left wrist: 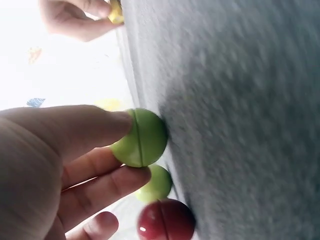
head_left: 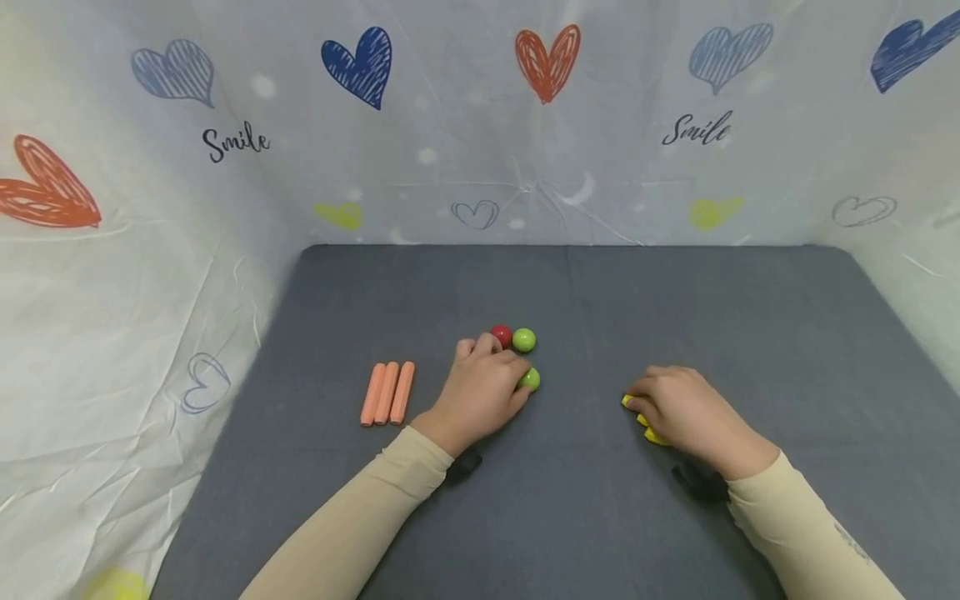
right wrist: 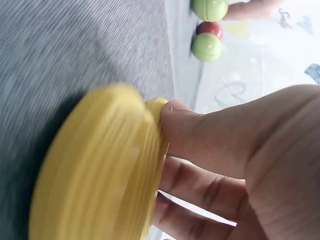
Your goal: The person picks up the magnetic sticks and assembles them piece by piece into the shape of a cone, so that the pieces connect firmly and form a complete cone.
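Observation:
My left hand (head_left: 483,387) pinches a green ball (left wrist: 145,137) between thumb and fingers, at the table surface. Just beyond it sit a second green ball (head_left: 524,339) and a red ball (head_left: 501,336), side by side; the left fingers come close to the red one. Over on the right, my right hand (head_left: 686,417) pinches a small yellow piece (head_left: 627,402) at its thumb tip. More yellow pieces (head_left: 656,437) lie beside and partly under that hand. In the right wrist view the nearest yellow piece (right wrist: 90,170) looks long, rounded and ridged; its kind cannot be told.
Three salmon-coloured sticks (head_left: 387,393) lie side by side left of the left hand. The dark grey tabletop (head_left: 570,517) extends around both hands. White cloth (head_left: 450,125) printed with hearts and words hangs behind and at the sides.

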The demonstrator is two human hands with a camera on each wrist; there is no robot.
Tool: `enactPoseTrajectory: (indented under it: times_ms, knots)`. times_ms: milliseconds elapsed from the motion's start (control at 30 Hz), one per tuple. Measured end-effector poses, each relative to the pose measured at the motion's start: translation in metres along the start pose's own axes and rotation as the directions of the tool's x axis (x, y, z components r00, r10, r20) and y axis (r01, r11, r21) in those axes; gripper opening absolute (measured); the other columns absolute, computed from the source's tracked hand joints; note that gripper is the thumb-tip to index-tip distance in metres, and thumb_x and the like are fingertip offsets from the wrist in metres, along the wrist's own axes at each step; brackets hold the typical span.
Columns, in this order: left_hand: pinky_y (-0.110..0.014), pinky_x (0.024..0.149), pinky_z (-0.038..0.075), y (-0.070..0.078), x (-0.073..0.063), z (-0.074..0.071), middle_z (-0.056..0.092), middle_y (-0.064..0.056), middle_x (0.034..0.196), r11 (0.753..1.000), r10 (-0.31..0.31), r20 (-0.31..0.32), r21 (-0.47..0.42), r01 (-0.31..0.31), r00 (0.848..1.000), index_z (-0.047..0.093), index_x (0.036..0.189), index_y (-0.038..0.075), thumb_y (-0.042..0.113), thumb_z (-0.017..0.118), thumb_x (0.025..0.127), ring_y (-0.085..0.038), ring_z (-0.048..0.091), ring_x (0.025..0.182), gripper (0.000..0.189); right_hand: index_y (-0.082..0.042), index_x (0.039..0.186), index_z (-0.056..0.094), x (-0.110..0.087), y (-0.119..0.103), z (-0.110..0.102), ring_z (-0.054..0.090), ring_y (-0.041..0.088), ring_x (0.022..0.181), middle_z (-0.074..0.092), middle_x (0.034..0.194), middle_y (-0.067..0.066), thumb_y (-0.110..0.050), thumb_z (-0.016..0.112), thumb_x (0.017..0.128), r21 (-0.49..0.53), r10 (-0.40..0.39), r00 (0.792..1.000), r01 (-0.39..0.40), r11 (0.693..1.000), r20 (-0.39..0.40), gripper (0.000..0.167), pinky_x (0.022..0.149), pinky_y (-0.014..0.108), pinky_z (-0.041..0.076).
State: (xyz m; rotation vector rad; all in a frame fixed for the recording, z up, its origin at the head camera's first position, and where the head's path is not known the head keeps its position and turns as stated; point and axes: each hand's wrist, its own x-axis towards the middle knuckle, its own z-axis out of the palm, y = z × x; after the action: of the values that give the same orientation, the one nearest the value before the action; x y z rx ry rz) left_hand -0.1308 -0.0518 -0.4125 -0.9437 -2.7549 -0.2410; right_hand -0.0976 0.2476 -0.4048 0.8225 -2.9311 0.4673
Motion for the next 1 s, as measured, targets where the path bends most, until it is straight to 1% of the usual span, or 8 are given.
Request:
enactPoseTrajectory:
  times_ms: [133,200,267,433,600,700,867,1000]
  knots:
    - [-0.04,0.079,0.032,0.006,-0.004,-0.003,0.075,0.008,0.096,1.0,0.021,0.03,0.006,-0.022,0.999,0.08,0.105,0.024,0.036,0.078,0.096,-0.017,0.047,0.092,0.016,-0.015,0.088,0.08,0.008,-0.009,0.004,0.055,0.006,0.069,0.059,0.077,-0.013,-0.009,0.078,0.094,0.009,-0.017,1.0,0.017,1.0,0.001,0.008,0.081,0.045,0.054]
    - [-0.039,0.078,0.032,0.009,-0.006,-0.004,0.074,0.008,0.095,1.0,0.029,0.042,-0.003,-0.029,0.999,0.081,0.104,0.023,0.035,0.079,0.096,-0.017,0.047,0.091,0.015,-0.014,0.089,0.081,0.012,-0.014,0.005,0.059,0.009,0.07,0.062,0.079,-0.01,-0.01,0.079,0.093,0.013,-0.035,0.999,0.035,0.999,0.002,0.006,0.079,0.045,0.054]
    - [-0.038,0.077,0.032,0.011,-0.008,-0.004,0.074,0.008,0.094,0.999,0.034,0.051,-0.009,-0.033,0.998,0.081,0.104,0.024,0.035,0.079,0.095,-0.016,0.048,0.09,0.015,-0.014,0.09,0.081,0.015,-0.019,0.008,0.064,0.012,0.073,0.065,0.081,-0.008,-0.01,0.081,0.092,0.012,-0.05,0.999,0.05,0.999,-0.002,0.004,0.077,0.043,0.055]
    - [-0.036,0.077,0.033,0.013,-0.018,-0.003,0.074,0.009,0.095,0.999,0.042,0.07,-0.022,-0.04,0.997,0.08,0.104,0.023,0.036,0.079,0.096,-0.015,0.049,0.088,0.015,-0.014,0.091,0.081,0.018,-0.037,0.02,0.066,0.013,0.075,0.065,0.083,-0.008,-0.01,0.082,0.09,0.022,-0.068,0.998,0.068,0.997,-0.004,0.005,0.073,0.035,0.056]
    - [-0.034,0.075,0.032,0.013,-0.024,-0.007,0.07,0.009,0.088,0.996,0.061,0.087,-0.07,-0.055,0.994,0.078,0.098,0.021,0.033,0.08,0.094,-0.013,0.045,0.082,0.013,-0.013,0.093,0.081,0.022,-0.054,0.03,0.065,0.012,0.075,0.064,0.083,-0.006,-0.011,0.082,0.091,0.022,-0.113,0.994,0.112,0.993,0.004,0.003,0.07,0.032,0.056]
    - [-0.033,0.074,0.03,0.015,-0.023,-0.01,0.069,0.009,0.086,0.992,0.074,0.12,-0.114,-0.06,0.99,0.077,0.096,0.021,0.032,0.08,0.094,-0.012,0.042,0.079,0.012,-0.013,0.092,0.08,0.024,-0.062,0.031,0.062,0.012,0.074,0.063,0.082,-0.007,-0.014,0.081,0.093,0.021,-0.144,0.989,0.143,0.989,0.022,0.001,0.069,0.032,0.055]
    - [-0.032,0.075,0.031,0.015,-0.023,-0.014,0.075,0.007,0.096,0.984,0.088,0.182,-0.17,-0.057,0.979,0.079,0.105,0.019,0.031,0.08,0.095,-0.012,0.044,0.08,0.016,-0.014,0.092,0.079,0.025,-0.07,0.033,0.055,0.01,0.07,0.057,0.078,-0.009,-0.015,0.081,0.093,0.014,-0.189,0.981,0.188,0.982,0.035,0.003,0.066,0.03,0.051]
    - [-0.033,0.077,0.032,0.014,-0.022,-0.018,0.076,0.005,0.102,0.979,0.108,0.208,-0.193,-0.068,0.972,0.078,0.111,0.018,0.03,0.078,0.096,-0.012,0.048,0.082,0.019,-0.015,0.092,0.077,0.026,-0.074,0.036,0.052,0.01,0.069,0.055,0.077,-0.009,-0.016,0.083,0.091,-0.017,-0.22,0.975,0.22,0.975,0.008,0.006,0.065,0.029,0.049]
